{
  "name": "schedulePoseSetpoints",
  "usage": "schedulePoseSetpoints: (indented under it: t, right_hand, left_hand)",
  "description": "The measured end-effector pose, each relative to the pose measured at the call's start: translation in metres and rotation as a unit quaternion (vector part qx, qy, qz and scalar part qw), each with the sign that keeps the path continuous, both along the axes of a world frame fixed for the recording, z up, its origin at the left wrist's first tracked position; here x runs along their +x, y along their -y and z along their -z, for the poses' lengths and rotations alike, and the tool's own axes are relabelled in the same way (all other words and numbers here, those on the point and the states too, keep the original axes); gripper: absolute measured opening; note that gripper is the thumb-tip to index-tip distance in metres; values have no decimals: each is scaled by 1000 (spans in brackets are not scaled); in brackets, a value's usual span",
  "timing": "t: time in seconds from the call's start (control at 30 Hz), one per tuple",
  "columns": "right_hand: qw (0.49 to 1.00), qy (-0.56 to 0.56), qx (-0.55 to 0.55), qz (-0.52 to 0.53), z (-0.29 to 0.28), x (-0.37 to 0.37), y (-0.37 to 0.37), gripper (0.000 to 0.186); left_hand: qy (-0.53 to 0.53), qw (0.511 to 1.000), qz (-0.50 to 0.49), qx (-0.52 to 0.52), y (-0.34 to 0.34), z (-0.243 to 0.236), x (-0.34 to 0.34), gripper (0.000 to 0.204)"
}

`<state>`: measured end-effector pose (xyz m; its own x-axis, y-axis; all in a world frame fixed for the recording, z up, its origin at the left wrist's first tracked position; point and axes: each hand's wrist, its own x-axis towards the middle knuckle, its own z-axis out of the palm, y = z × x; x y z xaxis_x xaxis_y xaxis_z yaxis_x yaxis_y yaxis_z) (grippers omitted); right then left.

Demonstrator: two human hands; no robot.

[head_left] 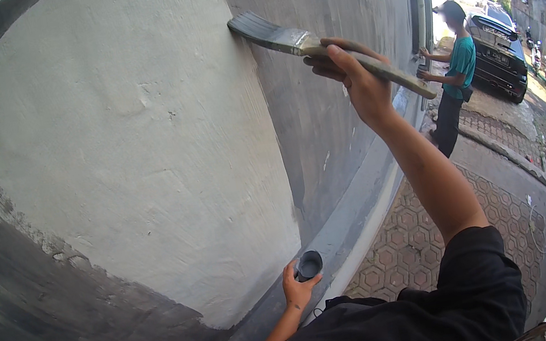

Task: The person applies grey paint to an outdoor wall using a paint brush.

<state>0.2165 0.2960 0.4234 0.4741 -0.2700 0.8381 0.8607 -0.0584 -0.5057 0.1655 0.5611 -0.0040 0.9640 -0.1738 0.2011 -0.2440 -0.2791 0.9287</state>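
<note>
A wide paintbrush [282,41] with a long wooden handle is gripped in my right hand [359,76], raised at the upper middle. Its grey-coated bristles meet the wall near where the pale part [133,135] borders the dark grey painted part [319,100]. Down by the base of the wall, my left hand [297,287] is wrapped round a small cup [309,264] with dark grey paint inside. Another dark grey painted band [97,317] runs across the lower left of the wall.
A co-worker in a teal shirt [463,61] stands by the wall farther right, hands near it. Behind that person is a parked black car [499,55]. A grey ledge [356,207] follows the wall's base, beside hexagonal paving [397,244]. A pale cord [535,230] lies on the ground.
</note>
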Motion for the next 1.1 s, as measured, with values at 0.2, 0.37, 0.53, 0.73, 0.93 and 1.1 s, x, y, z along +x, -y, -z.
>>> schedulePoseSetpoints:
  t: [0.2,0.37,0.53,0.73,0.93,1.1]
  right_hand:
    - [981,-157,96,60,212,-34,-28,28]
    - [896,-352,268,18,371,-76,-59,26]
    - [850,-437,294,0,423,-84,-71,22]
    - [910,-313,273,3,296,-48,-67,24]
    - [945,-78,308,-75,195,-51,-61,23]
    - [891,-168,398,-142,302,-42,-71,17]
  left_hand:
    - [8,1000,7,13,-5,-3,-6,77]
    - [-20,999,12,27,-21,-2,-12,77]
    - [-28,999,8,37,-35,7,-17,77]
    - [-56,998,9,20,-49,12,-25,75]
    - [-66,998,15,5,-54,7,-32,76]
    - [-49,999,23,7,-62,18,-38,77]
